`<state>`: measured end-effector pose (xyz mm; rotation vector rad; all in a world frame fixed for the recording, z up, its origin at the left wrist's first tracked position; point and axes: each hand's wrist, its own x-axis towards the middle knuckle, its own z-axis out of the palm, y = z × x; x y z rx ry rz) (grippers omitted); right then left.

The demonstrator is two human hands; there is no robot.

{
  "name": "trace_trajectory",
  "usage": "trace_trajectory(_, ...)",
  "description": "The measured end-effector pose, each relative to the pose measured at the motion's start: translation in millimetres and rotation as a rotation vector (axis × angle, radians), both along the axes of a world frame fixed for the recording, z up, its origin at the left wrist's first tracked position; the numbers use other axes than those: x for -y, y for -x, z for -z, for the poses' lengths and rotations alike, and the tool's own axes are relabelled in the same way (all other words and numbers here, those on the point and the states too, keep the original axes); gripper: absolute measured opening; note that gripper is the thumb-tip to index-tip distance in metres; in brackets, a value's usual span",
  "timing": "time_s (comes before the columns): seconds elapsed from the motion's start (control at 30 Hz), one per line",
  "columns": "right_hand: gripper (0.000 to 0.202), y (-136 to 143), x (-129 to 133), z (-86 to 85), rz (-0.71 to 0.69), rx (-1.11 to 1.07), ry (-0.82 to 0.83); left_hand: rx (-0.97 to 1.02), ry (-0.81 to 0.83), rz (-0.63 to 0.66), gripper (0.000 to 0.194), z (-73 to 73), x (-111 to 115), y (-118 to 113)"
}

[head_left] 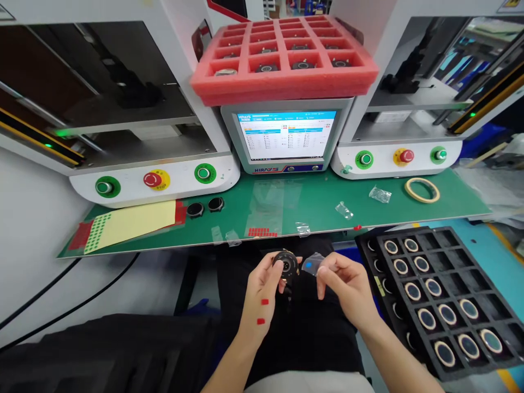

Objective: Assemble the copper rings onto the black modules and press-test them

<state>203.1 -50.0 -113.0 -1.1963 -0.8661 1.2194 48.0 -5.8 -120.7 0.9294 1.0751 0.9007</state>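
My left hand (262, 289) grips a round black watch case (287, 266), thumb on its face, above my lap. Two small red stickers (262, 311) are stuck on the back of this hand and wrist. Just to the right, my right hand (346, 284) pinches a clear plastic film (313, 264) with a blue dot on it. The film's left end is close to the watch case; whether they touch I cannot tell. Past my hands, on the green bench, lies a strip with rows of red stickers (262, 232).
Two dark watch cases (216, 204) and a yellow sheet (135, 225) lie left on the green bench (221, 240). A tape roll (422, 190) and plastic scraps (380, 194) lie right. Black trays (450, 295) hold round pieces. A pink foam tray (282, 87) sits above the monitor (286, 136), between two presses.
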Motion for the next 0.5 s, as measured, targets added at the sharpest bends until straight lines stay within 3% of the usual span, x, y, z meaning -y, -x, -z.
trace_trajectory(0.17,0.029,-5,-1,0.8,-0.155,0.160,0.003,-0.029,0.025,0.099,0.035,-1.3,2,4)
trace_trajectory(0.37,0.026,-20,-17,-17.8,-0.456,0.508,-0.006,0.032,0.127,0.198,0.047,-3.1,2,6)
trace_trajectory(0.5,0.024,-16,-22,-20.9,-0.515,0.589,0.032,0.074,0.126,0.198,0.063,-2.6,4,6)
